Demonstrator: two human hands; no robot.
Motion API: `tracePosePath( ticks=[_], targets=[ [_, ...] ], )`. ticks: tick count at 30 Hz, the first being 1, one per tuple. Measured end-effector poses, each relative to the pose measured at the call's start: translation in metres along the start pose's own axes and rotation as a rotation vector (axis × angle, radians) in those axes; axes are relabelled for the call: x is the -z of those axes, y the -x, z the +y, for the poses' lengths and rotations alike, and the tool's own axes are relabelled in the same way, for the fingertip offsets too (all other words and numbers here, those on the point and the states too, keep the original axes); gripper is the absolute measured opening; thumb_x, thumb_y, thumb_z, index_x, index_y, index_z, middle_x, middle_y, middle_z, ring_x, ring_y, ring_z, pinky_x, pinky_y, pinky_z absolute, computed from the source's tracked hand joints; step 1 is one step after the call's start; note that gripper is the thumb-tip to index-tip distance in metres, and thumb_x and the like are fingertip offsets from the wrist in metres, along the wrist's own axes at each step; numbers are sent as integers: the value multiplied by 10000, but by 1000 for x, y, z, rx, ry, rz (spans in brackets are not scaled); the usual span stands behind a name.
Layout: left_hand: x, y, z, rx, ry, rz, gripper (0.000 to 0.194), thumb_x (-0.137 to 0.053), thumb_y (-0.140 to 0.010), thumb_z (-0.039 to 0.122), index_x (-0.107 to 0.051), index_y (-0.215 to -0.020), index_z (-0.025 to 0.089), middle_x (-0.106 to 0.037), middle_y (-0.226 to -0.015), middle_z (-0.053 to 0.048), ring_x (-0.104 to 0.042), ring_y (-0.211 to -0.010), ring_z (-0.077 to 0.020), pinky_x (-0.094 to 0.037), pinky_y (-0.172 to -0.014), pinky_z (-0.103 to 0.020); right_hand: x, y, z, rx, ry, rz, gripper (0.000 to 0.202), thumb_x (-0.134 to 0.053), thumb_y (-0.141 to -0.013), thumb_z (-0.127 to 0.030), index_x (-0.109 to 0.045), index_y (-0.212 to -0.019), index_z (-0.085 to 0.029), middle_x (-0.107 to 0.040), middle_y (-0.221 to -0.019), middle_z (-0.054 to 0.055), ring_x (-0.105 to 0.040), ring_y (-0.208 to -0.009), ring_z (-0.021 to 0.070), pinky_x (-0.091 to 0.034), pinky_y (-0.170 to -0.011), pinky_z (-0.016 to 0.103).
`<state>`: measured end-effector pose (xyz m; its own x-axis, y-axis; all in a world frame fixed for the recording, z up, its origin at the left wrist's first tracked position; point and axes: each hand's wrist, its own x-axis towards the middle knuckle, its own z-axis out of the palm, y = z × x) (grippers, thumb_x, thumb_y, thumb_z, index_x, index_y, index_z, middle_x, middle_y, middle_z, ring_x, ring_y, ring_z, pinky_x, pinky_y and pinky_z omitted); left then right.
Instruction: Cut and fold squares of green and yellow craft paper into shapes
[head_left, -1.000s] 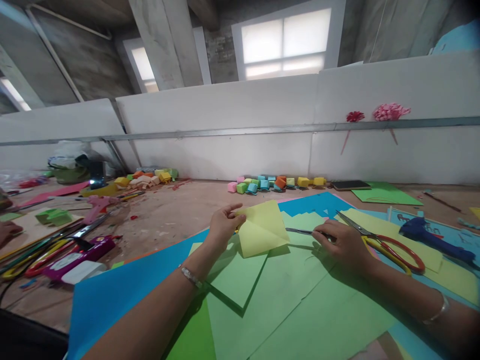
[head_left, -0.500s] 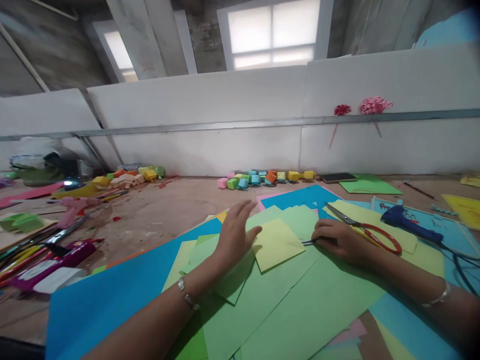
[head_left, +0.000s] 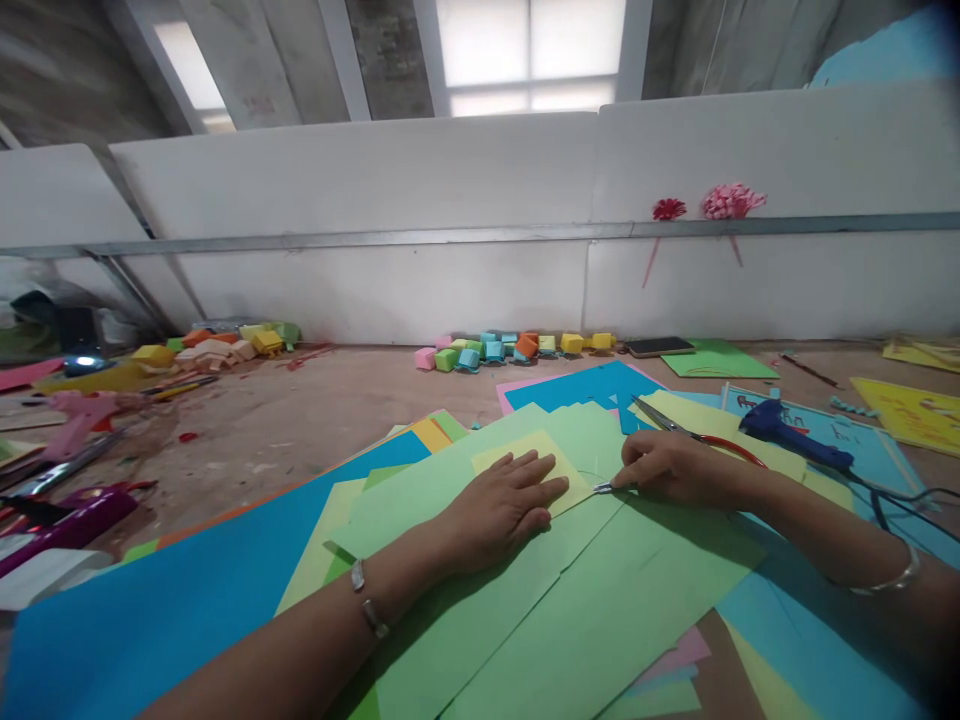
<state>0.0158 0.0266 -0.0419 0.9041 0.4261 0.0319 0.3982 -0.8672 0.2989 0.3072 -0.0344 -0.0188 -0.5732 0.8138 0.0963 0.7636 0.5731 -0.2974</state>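
My left hand (head_left: 504, 505) lies flat, fingers spread, over a pale yellow square of paper (head_left: 574, 478). The square rests on light green sheets (head_left: 517, 600). My right hand (head_left: 667, 468) is closed in a pinch on a small silver-tipped metal tool (head_left: 602, 488); its tip touches the square's right corner, and the rest is hidden by the fingers. Faint curved lines show on the paper beside the tip. Just behind the right hand lie scissors (head_left: 735, 446) with red handles, partly covered by it. A blue glue gun (head_left: 796, 437) rests further right.
Blue paper (head_left: 150, 620) spreads at left. Small folded paper cubes (head_left: 493, 350) line the wall, near a phone (head_left: 660, 346) and green paper (head_left: 720, 360). A pink glue gun (head_left: 79, 415) and a purple tool (head_left: 75, 525) lie far left. A cable (head_left: 885, 500) runs at right.
My left hand has come down from above the paper and now presses flat on the yellow square. The metal tool's tip now meets the square's corner. The view has shifted slightly.
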Motion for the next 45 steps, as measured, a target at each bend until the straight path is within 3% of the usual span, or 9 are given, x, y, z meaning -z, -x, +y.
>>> tracePosePath(
  ticks=[7, 19, 27, 38, 45],
  targets=[
    [1, -1, 1, 16, -33, -53, 480, -293, -999, 422, -379, -1452, 289, -241, -1572, -54, -191, -1454, -264, -174, -1167, -505, 5, 3, 2, -9, -45, -68, 315, -468, -928, -246, -737, -1072, -324, -622, -886, 49, -551, -753, 144, -377, -630, 257],
    [-5, -2, -5, -33, -25, 19, 463, -323, -991, 420, -434, -1421, 290, -303, -1551, -60, -257, -1433, -283, -200, -1161, -508, 15, 6, -7, -51, -67, -113, 272, -520, -898, -310, -751, -1041, -324, -614, -809, 37, -525, -681, 146, -347, -571, 258],
    [-3, -2, -2, -45, -47, 14, 461, -340, -985, 400, -439, -1418, 275, -326, -1543, -79, -281, -1420, -306, -234, -1142, -532, 21, 4, -13, -118, -56, -197, 345, -539, -835, -176, -738, -1082, -312, -649, -836, 49, -571, -694, 155, -398, -581, 257],
    [-5, 0, 1, -77, -58, 44, 452, -333, -987, 401, -452, -1405, 278, -365, -1523, -87, -320, -1400, -312, -239, -1137, -544, 15, 0, -28, -14, -72, -157, 292, -557, -857, -218, -744, -1066, -302, -654, -822, 43, -581, -722, 149, -407, -584, 242],
    [-1, -1, 5, -71, -78, 16, 449, -334, -988, 372, -448, -1408, 262, -376, -1517, -91, -315, -1401, -308, -249, -1132, -530, 10, -4, -38, -14, -31, -176, 339, -584, -828, -117, -736, -1078, -289, -642, -843, 28, -577, -764, 143, -412, -624, 232]
  ],
)
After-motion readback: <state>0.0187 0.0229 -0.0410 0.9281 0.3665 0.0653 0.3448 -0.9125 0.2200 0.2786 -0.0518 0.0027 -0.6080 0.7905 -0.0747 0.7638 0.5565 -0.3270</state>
